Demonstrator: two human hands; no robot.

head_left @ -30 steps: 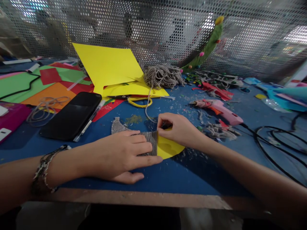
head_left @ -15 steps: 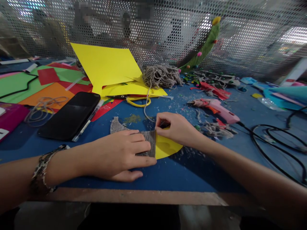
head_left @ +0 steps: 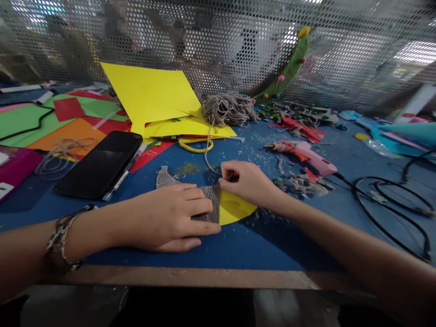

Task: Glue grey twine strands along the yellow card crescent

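Note:
My left hand (head_left: 173,218) lies flat, fingers spread, on a yellow paper cutout (head_left: 236,209) partly covered with rows of grey yarn (head_left: 214,200). A grey tail-like end (head_left: 164,176) of the cutout pokes out beyond my knuckles. At the edge of the yarn rows, my right hand (head_left: 243,181) pinches thumb and forefinger together on the yarn strand (head_left: 206,156). That strand runs back to a grey yarn bundle (head_left: 228,109) behind. The cutout's middle is hidden under my left hand.
A pink glue gun (head_left: 311,156) with a black cord (head_left: 361,204) lies to the right, near yarn scraps. Yellow-handled scissors (head_left: 195,144) rest under yellow paper sheets (head_left: 156,95). On the left are a black phone (head_left: 100,163), a pen (head_left: 122,181) and coloured paper. Perforated metal (head_left: 218,50) stands behind.
Almost nothing differs. Both hands keep their places on the cutout and yarn; the view has shifted very slightly.

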